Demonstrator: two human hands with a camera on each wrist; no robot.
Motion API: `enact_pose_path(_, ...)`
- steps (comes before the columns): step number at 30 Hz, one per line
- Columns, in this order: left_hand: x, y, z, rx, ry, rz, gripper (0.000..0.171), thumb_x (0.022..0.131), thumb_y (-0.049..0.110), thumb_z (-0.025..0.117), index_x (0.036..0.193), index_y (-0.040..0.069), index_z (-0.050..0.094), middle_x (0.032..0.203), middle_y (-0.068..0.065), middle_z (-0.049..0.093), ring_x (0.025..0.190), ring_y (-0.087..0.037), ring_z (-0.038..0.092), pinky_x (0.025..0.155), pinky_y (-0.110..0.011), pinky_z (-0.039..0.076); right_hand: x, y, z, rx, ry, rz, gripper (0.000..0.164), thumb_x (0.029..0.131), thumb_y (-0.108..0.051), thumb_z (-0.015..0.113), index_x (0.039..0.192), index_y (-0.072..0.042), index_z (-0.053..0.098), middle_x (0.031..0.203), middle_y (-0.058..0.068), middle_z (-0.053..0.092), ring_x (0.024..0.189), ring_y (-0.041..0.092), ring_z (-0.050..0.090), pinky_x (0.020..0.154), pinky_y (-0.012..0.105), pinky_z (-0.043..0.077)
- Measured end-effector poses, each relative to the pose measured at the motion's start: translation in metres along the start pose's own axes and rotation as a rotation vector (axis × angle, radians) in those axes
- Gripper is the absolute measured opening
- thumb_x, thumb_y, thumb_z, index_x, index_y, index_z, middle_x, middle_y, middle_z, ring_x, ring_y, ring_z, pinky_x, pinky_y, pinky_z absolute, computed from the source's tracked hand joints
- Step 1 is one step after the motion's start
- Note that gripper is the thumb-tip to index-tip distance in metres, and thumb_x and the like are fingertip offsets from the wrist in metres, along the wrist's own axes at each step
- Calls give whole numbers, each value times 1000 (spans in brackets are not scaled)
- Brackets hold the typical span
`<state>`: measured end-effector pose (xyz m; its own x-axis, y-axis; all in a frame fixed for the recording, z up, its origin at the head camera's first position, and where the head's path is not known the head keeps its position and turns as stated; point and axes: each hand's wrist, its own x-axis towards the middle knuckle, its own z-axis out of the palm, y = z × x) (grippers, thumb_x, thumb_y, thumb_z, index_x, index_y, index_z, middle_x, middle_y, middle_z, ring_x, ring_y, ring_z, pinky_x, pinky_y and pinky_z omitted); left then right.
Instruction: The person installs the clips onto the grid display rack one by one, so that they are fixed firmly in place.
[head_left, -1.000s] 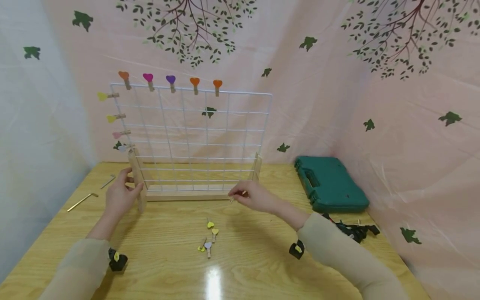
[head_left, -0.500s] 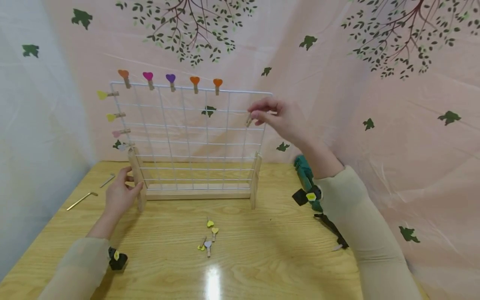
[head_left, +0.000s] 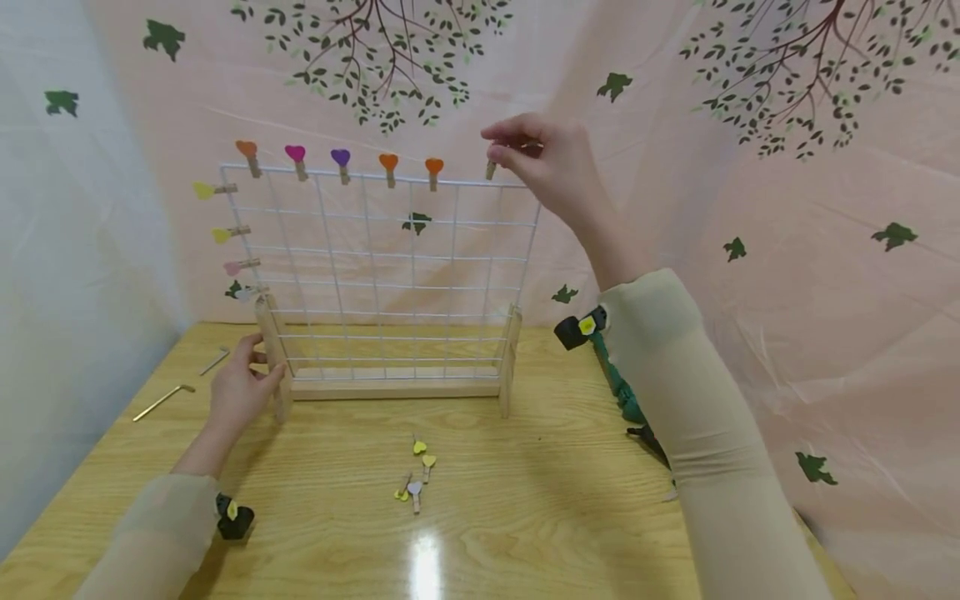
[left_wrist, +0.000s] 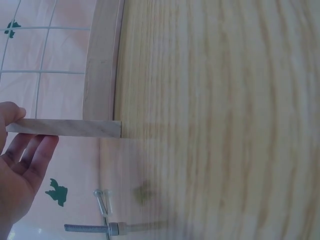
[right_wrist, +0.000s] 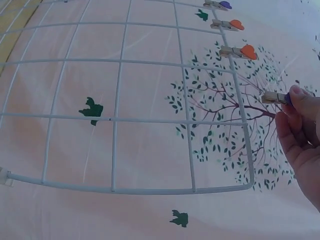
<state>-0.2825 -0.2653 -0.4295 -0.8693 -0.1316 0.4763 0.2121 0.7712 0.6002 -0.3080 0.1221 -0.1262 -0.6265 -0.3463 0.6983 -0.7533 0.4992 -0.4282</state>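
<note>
Your right hand (head_left: 551,162) pinches a clip (right_wrist: 274,98) between thumb and fingers, its wooden end pointing out of the grip toward the top wire of the grid (head_left: 413,257); a bit of purple shows at the fingertips. In the right wrist view, a gap separates clip and wire. To the left of this grip, the top clips (head_left: 341,158) sit on that wire: the nearest two orange, then purple, pink and, farthest out, orange.

Your left hand (head_left: 242,382) grips the post (left_wrist: 75,128), thumb on one face, fingers on the other. Above this grip, the side clips (head_left: 222,235) project from the grid's edge: two yellow, one pink, the lowest pale. Left of it, a silver rod (head_left: 214,361) and, farther out, a gold rod (head_left: 161,402) lie on the table (head_left: 525,517).

Between the two grips and lower, the loose clips (head_left: 416,487) lie clustered, three yellow and one lilac. Below your right grip, the sleeve partly hides a green case (head_left: 618,383).
</note>
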Motion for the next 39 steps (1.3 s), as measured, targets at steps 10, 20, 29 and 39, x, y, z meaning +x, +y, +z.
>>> enact_pose_path(10, 0, 1, 0, 0, -9, -9, 48, 85, 20, 59, 125, 2, 39, 92, -22, 60, 65, -30, 60, 49, -26, 43, 18, 28, 17, -48, 39, 30, 18, 78, -25, 67, 89, -11, 69, 87, -2, 66, 68, 12, 48, 61, 19, 40)
enact_pose_path(20, 0, 1, -1, 4, -10, -11, 48, 85, 19, 59, 125, 1, 39, 92, -22, 59, 65, -30, 59, 50, -29, 43, 14, 37, 22, -74, 2, 73, 27, 77, -29, 67, 99, -13, 67, 97, -2, 65, 83, 9, 54, 76, 19, 43)
enact_pose_path(29, -1, -1, 0, 0, -18, -20, 49, 86, 20, 57, 127, 2, 38, 94, -21, 58, 67, -31, 60, 49, -28, 44, -8, 8, 13, -2, 28, 16, 36, 77, -23, 69, 110, -10, 61, 112, 1, 60, 104, 12, 50, 88, 25, 41)
enact_pose_path(39, 0, -1, 0, -3, 8, -14, 47, 84, 18, 60, 124, 1, 41, 93, -20, 59, 66, -30, 59, 49, -28, 45, -71, 26, 57, 73, -146, -96, 40, 78, -22, 69, 115, -12, 57, 111, 0, 60, 99, 14, 54, 86, 29, 44)
